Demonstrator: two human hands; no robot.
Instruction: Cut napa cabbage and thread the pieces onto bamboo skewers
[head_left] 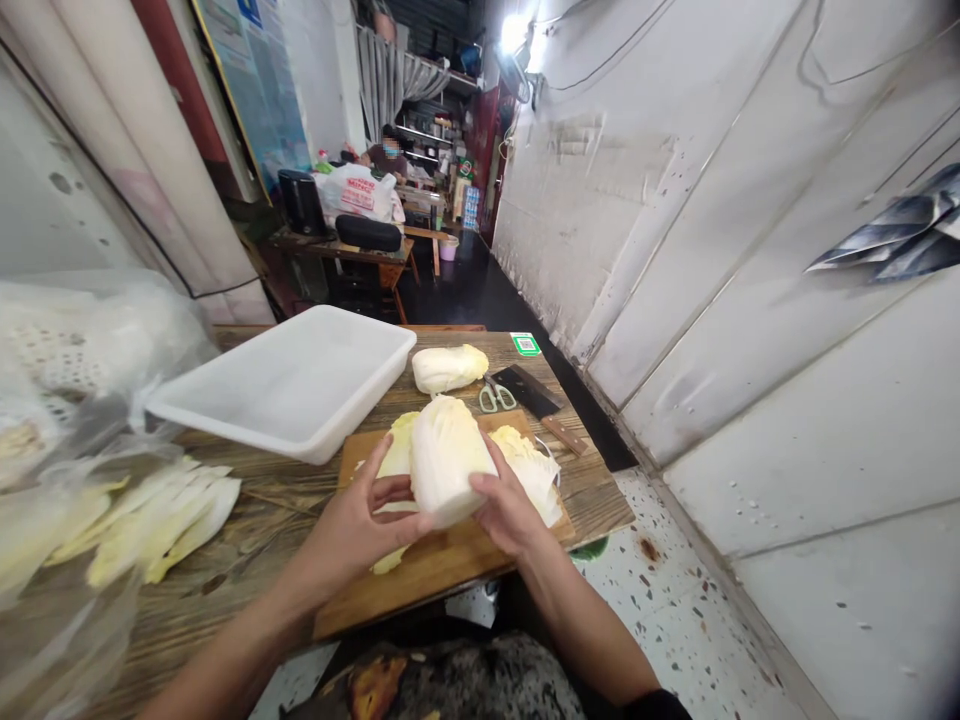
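Note:
A pale napa cabbage (450, 460) is held above the wooden cutting board (360, 605), its cut base tilted toward me. My right hand (514, 510) grips its right side, with the thumb on the front near the base. On the other side, my left hand (367, 520) cups the cabbage, thumb at the lower edge and fingers partly hidden behind it. Loose cabbage leaves (529, 470) lie on the board to the right, and more show behind my left hand. A second napa cabbage (450, 368) rests on the table beyond the board.
Scissors (497, 397) with light green handles and a cleaver (544, 405) lie past the board. A white plastic tub (322, 440) stands at the back left. Separated cabbage leaves (165, 520) and clear plastic bags (82, 360) occupy the left. A masked person sits far back.

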